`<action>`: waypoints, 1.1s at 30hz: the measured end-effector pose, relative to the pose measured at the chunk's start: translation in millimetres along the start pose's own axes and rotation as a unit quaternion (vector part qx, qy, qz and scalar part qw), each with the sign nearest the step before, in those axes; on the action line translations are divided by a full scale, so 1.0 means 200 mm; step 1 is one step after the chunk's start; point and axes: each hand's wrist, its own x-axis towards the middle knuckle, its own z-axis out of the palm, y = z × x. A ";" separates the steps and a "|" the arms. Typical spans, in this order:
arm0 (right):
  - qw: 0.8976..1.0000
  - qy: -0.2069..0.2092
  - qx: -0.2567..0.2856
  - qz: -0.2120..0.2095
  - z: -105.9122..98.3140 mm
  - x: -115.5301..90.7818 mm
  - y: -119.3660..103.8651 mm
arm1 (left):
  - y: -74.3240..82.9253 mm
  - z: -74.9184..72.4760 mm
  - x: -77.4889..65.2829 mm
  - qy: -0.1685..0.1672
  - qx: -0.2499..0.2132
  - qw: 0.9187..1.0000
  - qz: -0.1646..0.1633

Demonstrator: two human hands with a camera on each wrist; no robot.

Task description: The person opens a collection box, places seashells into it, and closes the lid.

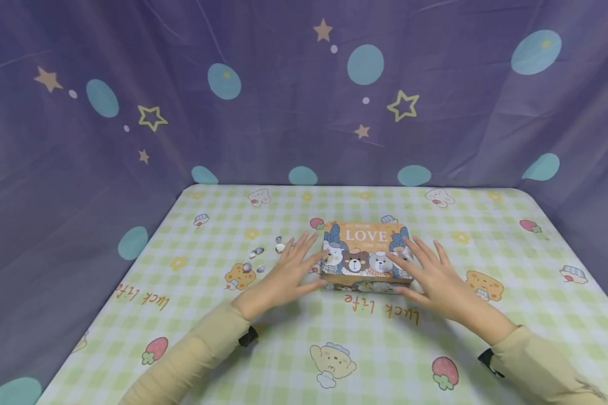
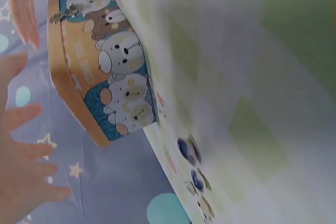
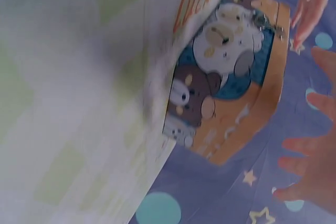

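Observation:
A tin box (image 1: 365,247) printed with cartoon bears and the word LOVE rests on the table, its lid down. In the wrist views a small metal clasp (image 2: 65,13) shows on its front. My left hand (image 1: 293,267) hovers at the box's left side, fingers spread. On the opposite side my right hand (image 1: 436,278) is held the same way, fingers apart, near the box's right edge. Neither hand grips anything; whether fingertips touch the box I cannot tell. Several small seashells (image 1: 253,253) lie on the cloth to the left of my left hand.
A green-and-white checked tablecloth (image 1: 263,360) with cartoon prints covers the table. Behind and beside the table hangs a purple curtain (image 1: 284,124) with stars and blue spots. The table's far edge runs just in front of it.

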 end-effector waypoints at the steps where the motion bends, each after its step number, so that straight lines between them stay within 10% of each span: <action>1: 1.000 0.009 0.003 -0.015 0.01 0.01 -0.01 | 0.01 0.00 0.00 0.001 -0.003 1.000 0.007; 17: 0.981 0.085 0.056 -0.165 0.11 0.08 -0.08 | 0.03 0.06 0.05 0.054 -0.012 0.994 0.096; 33: 0.985 0.024 0.003 -0.168 0.16 0.14 -0.09 | 0.03 0.09 0.07 0.055 -0.013 0.994 0.095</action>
